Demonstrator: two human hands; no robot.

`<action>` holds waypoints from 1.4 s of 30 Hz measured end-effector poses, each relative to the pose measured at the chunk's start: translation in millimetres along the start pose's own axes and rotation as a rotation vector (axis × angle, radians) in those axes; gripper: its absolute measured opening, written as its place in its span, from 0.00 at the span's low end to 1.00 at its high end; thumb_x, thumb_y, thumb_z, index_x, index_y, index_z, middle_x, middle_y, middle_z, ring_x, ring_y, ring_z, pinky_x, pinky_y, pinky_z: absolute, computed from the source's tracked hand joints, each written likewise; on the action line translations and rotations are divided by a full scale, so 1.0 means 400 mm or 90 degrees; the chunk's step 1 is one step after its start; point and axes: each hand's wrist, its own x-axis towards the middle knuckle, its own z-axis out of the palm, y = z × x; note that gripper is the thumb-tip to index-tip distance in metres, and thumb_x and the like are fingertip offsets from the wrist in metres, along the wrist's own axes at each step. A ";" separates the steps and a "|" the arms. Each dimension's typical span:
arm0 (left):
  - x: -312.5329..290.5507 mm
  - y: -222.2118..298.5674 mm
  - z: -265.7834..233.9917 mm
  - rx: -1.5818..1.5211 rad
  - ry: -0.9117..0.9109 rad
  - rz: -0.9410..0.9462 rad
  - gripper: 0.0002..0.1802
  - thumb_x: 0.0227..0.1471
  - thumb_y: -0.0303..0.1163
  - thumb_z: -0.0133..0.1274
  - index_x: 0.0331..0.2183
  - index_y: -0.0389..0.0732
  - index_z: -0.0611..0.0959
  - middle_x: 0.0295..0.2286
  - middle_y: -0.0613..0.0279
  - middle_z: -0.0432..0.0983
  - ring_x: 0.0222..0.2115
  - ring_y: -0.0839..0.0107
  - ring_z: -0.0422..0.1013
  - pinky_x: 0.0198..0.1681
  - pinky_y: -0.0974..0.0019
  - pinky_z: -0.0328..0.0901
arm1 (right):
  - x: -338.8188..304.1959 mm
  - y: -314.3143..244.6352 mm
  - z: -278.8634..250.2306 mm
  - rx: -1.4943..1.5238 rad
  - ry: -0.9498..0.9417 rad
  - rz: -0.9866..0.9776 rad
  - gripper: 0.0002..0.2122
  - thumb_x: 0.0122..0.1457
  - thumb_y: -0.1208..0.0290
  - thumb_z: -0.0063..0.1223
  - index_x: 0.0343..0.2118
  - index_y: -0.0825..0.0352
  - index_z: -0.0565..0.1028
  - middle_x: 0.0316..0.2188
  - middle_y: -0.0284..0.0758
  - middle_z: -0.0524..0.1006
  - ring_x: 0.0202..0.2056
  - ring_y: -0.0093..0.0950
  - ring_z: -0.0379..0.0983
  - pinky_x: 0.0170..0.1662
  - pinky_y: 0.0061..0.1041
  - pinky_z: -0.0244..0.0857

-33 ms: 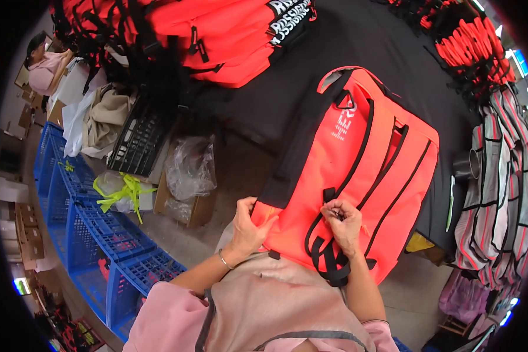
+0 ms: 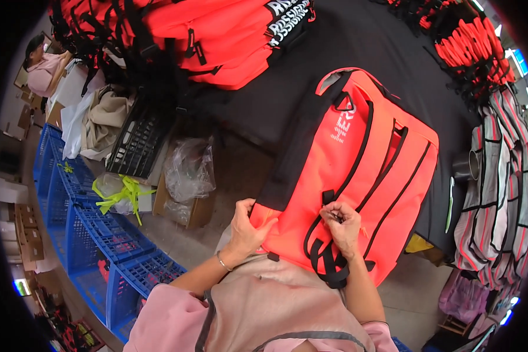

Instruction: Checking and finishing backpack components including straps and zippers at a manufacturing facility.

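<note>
A neon red-orange backpack (image 2: 358,170) with black trim and black zips lies flat before me, its lower end at my apron. My left hand (image 2: 248,229) grips the bag's near left corner, thumb on top of the fabric and fingers curled around the edge. Over the lower part of the bag, my right hand (image 2: 343,226) is closed in a pinch on something small and dark that I cannot make out. Just beside that hand are a black strap buckle (image 2: 328,196) and looped black webbing straps (image 2: 332,270), which hang toward my right forearm.
A black-covered table (image 2: 358,41) bears a pile of similar red bags (image 2: 229,53). Blue plastic crates (image 2: 100,229) stand at left, near a black crate (image 2: 141,138) and a clear plastic bag (image 2: 190,170). Grey bag pieces (image 2: 493,193) hang at right. A person (image 2: 44,70) is at far left.
</note>
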 end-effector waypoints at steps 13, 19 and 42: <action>0.409 0.101 0.048 -0.141 -0.171 -0.031 0.29 0.52 0.38 0.61 0.52 0.31 0.76 0.33 0.47 0.79 0.31 0.60 0.76 0.37 0.63 0.69 | 0.010 -0.004 -0.002 0.011 0.002 0.013 0.04 0.55 0.84 0.60 0.31 0.71 0.77 0.24 0.25 0.77 0.26 0.11 0.70 0.30 0.11 0.63; 0.324 0.118 0.108 0.050 0.045 0.335 0.33 0.46 0.23 0.62 0.56 0.39 0.74 0.24 0.58 0.71 0.24 0.62 0.71 0.30 0.62 0.68 | 0.017 -0.002 -0.003 0.001 -0.007 0.042 0.03 0.55 0.83 0.61 0.31 0.71 0.78 0.23 0.24 0.77 0.25 0.10 0.69 0.29 0.12 0.62; 0.467 0.139 -0.023 -0.038 -0.252 0.052 0.16 0.52 0.30 0.57 0.43 0.34 0.83 0.32 0.51 0.82 0.29 0.65 0.79 0.33 0.65 0.70 | 0.019 -0.008 0.002 -0.028 -0.008 0.042 0.03 0.55 0.81 0.62 0.31 0.70 0.78 0.19 0.24 0.75 0.21 0.10 0.67 0.26 0.13 0.60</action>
